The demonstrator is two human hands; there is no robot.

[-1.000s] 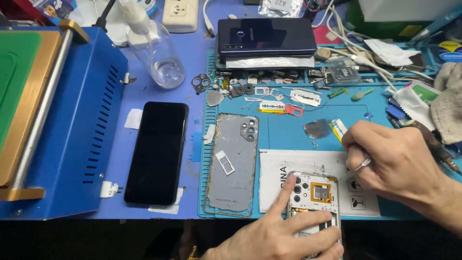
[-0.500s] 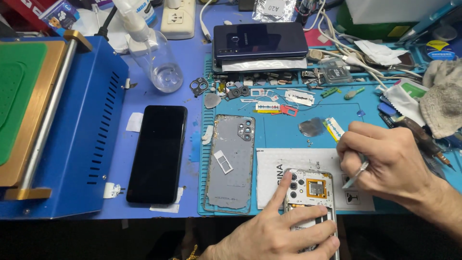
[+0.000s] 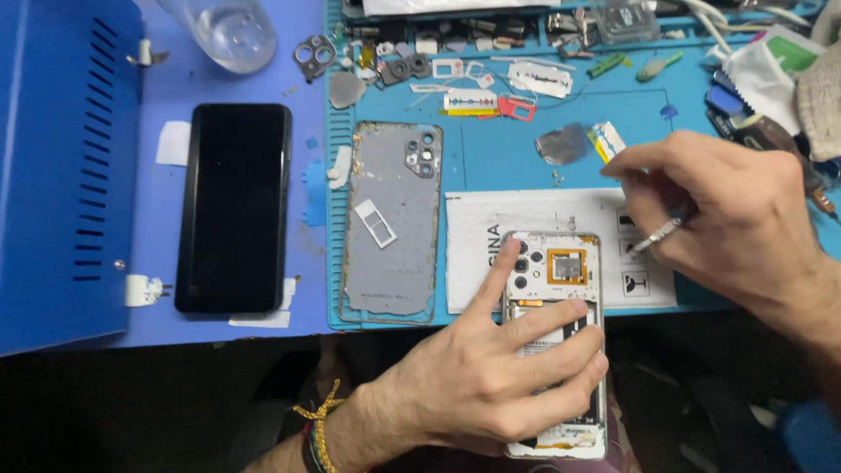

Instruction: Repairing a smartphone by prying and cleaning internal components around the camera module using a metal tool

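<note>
A: While the left hand [image 3: 491, 385] lies flat across the opened phone [image 3: 555, 337], where does that phone sit?

B: At six o'clock in the head view, half on the white paper sheet [image 3: 547, 219] and half past the table edge. The fingers are spread apart and pressed on its lower body; the index finger points to twelve o'clock, its tip beside the camera cluster. An orange-framed square part shows at the phone's upper right.

A: And the right hand [image 3: 718, 215]?

B: At three o'clock. Its fingers are closed together around a thin metal tool [image 3: 657, 235], whose tip points toward eight o'clock, just beside the phone's upper right corner, over the paper.

A: What surrounds them?

B: The grey back cover [image 3: 390, 223] lies at nine o'clock from the phone on the blue mat [image 3: 499, 158]. Farther toward nine o'clock rests a black screen [image 3: 234, 206], then a blue metal box [image 3: 61, 166]. Small loose parts [image 3: 464, 70] are scattered at twelve o'clock, and a clear bottle [image 3: 223, 31] stands at eleven.
</note>
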